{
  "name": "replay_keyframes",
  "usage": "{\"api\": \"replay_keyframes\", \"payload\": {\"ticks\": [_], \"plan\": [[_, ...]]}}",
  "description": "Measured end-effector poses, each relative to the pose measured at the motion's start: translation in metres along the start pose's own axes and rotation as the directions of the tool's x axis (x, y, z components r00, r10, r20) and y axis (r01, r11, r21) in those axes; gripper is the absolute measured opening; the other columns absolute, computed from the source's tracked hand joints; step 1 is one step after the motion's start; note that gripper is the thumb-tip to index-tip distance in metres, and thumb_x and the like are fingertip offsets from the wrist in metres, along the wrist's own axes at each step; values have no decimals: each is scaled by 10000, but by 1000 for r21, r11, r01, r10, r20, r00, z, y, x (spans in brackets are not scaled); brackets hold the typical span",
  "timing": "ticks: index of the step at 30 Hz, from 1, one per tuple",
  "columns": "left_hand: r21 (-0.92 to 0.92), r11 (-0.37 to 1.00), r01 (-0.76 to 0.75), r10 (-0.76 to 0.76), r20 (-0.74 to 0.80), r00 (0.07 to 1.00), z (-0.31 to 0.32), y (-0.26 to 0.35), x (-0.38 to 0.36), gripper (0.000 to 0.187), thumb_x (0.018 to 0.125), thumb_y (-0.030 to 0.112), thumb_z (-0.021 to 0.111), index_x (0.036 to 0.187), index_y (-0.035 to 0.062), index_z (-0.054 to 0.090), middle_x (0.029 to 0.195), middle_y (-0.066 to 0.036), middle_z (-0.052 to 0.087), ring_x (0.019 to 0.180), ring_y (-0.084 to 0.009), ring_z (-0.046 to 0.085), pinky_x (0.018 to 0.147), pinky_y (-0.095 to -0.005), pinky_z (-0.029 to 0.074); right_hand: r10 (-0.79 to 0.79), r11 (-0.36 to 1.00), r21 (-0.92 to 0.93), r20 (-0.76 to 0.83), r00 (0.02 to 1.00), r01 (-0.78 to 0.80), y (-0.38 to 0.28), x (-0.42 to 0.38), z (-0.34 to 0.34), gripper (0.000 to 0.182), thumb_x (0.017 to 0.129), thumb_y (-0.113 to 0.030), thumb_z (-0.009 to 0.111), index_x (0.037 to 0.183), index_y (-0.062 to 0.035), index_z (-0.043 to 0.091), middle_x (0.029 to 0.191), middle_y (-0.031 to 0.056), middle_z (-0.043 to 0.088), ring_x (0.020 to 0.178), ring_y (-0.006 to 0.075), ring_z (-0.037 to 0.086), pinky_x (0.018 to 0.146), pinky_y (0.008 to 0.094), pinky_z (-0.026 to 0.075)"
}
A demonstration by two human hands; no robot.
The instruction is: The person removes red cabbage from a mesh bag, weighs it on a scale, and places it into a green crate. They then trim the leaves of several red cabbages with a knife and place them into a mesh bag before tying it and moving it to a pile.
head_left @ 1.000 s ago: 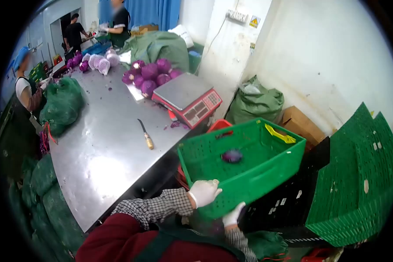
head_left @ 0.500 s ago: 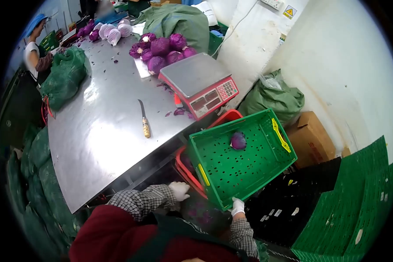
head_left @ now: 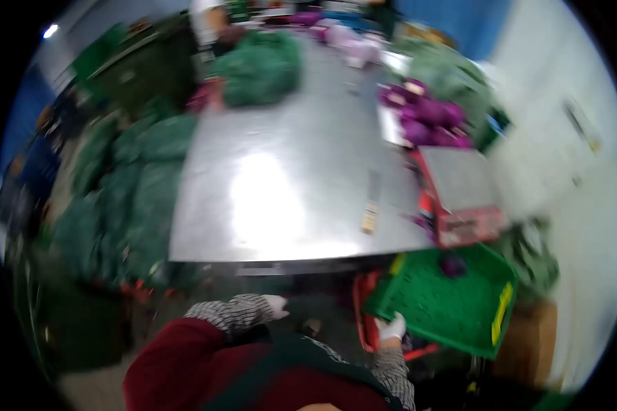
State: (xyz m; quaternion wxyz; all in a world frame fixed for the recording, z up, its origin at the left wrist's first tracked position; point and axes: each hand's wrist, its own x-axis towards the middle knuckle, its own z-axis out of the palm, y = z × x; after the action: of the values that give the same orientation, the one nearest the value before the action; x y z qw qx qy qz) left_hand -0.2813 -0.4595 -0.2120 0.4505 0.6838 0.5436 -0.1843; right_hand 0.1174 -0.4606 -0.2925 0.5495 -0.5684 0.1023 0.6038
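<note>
My right hand (head_left: 391, 327), in a white glove, grips the near left corner of a green plastic crate (head_left: 432, 308). The crate has yellow handles, and a single purple cabbage (head_left: 452, 265) lies in its far part. Under the crate a red basket (head_left: 365, 308) shows partly; the crate hides much of what is inside. My left hand (head_left: 276, 307), also white-gloved, hangs in front of the table edge, its fingers loosely curled with nothing visible in them. A knife (head_left: 369, 218) with a light handle rests on the metal table (head_left: 308, 151).
A red scale (head_left: 466, 229) stands at the table's right edge, with piled purple cabbages (head_left: 428, 113) behind it. Green mesh sacks (head_left: 140, 185) are stacked at left, and another mesh sack (head_left: 260, 68) lies on the table near a person (head_left: 209, 24). A cardboard box (head_left: 533, 342) stands below right.
My view has swung left and is blurred, so the table and crate appear further right. My right hand now shows at the crate's left corner above the red basket. My left hand stays free.
</note>
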Motion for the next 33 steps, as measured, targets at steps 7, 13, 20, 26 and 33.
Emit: {"api": "replay_keyframes", "payload": {"ticks": [7, 13, 20, 26, 33], "plan": [[-406, 895, 184, -279, -189, 941, 39, -110, -79, 520, 847, 431, 552, 1146, 8, 585, 1080, -204, 630, 1032, -339, 595, 893, -400, 464, -182, 940, -315, -132, 974, 133, 28, -68, 40, 943, 767, -769, 452, 1380, -65, 322, 1309, 161, 463, 1131, 330, 493, 925, 415, 429], [-638, 635, 435, -572, -10, 820, 131, -247, -189, 586, 839, 449, 561, 1206, -8, 554, 1209, -198, 577, 1152, -306, 536, 984, -363, 414, 478, 81, -755, 602, 640, 650, 170, -228, 253, 301, 907, -270, 582, 1045, -5, 622, 949, 127, 652, 794, 251, 655, 645, 305, 503], [-827, 219, 518, -854, 94, 512, 229, -362, -319, 518, 819, 453, 593, 1082, 9, 630, 1102, -192, 630, 1041, -319, 596, 904, -387, 468, 741, -162, 826, 463, -487, 540, 273, -598, 429, 201, 796, -168, 635, 873, 17, 615, 901, 220, 616, 608, 246, 603, 540, 322, 486], [-937, 2, 350, -865, 174, 470, 301, -377, -334, 515, 848, 464, 564, 1102, 17, 597, 1058, -171, 632, 951, -299, 605, 819, -376, 469, 677, -500, 866, 387, -626, -5, 365, -655, 447, 308, 812, -204, 540, 951, 48, 649, 965, 241, 651, 779, 290, 648, 641, 439, 557], [-964, -250, 88, -799, 256, 544, 264, -422, -277, 542, 876, 498, 525, 1148, 29, 542, 981, -154, 635, 835, -268, 612, 686, -362, 480, 722, -123, 927, 329, -608, 355, 442, -629, 514, 241, 795, -217, 579, 733, 16, 585, 780, 210, 607, 635, 282, 614, 536, 366, 492]]}}
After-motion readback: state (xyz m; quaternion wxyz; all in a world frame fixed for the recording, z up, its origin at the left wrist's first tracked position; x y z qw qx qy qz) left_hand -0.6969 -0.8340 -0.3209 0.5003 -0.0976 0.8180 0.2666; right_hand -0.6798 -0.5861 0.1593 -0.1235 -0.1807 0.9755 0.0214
